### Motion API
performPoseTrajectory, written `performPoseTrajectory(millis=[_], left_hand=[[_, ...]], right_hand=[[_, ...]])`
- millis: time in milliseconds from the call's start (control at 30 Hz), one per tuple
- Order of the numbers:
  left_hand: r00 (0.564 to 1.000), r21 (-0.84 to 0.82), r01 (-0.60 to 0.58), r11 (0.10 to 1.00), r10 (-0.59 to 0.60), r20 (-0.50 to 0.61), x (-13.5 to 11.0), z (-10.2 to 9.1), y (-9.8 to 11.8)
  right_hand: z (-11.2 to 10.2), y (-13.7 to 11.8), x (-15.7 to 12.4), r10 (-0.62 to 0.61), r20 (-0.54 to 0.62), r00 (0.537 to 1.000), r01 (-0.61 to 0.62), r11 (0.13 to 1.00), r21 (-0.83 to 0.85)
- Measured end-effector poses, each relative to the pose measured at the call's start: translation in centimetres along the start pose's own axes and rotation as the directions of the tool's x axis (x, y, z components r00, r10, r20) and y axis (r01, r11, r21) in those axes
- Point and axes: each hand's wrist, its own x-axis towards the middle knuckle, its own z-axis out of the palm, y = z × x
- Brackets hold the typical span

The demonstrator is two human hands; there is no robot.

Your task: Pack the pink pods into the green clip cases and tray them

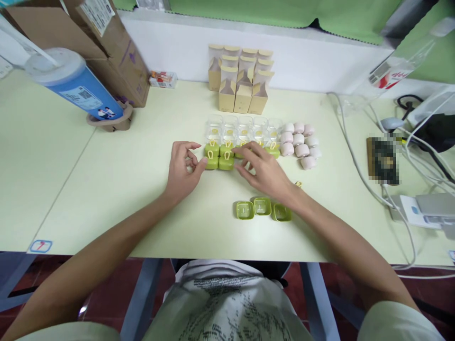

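Observation:
Small green caps (pixel 226 163) with pale yellow loops on top sit in a tight block, a back row and a shorter front row. Beside its left end my left hand (pixel 185 168) is open, with the thumb tip at or against the front-left cap. My right hand (pixel 263 168) reaches over the block's right part with fingers apart, holding nothing visible and hiding some caps. Directly behind stands a row of clear plastic cups (pixel 245 124) with yellow marks inside. Three green caps (pixel 262 206) lie hollow side up nearer me. A yellow loop (pixel 298 184) shows beside my right wrist.
Pale pink and white rounded pieces (pixel 298 139) lie right of the cups. Open small cardboard boxes (pixel 243 94) stand by the wall. At left are a blue tumbler (pixel 85 90) in a holder and a large carton (pixel 124 61); white cables (pixel 350 147) run along the right.

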Motion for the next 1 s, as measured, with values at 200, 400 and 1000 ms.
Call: performPoseTrajectory(millis=[200,400,1000], left_hand=[[0.836,-0.059,-0.454,0.889,0.448,0.318,-2.3,-0.4,3.2],[0.619,-0.081,-0.497,0.864,0.419,0.665,-4.7,2.0,5.3],[0.85,-0.234,-0.227,0.945,0.31,0.427,-2.0,6.0,5.7]], right_hand=[[-8.1,2.4,-6.2,0.237,-0.008,0.972,-0.224,0.906,-0.359],[-8.6,5.1,-13.3,0.396,0.157,0.905,-0.37,0.913,-0.174],[-8.7,2.2,-9.2,0.225,-0.006,0.974,-0.217,0.944,0.249]])
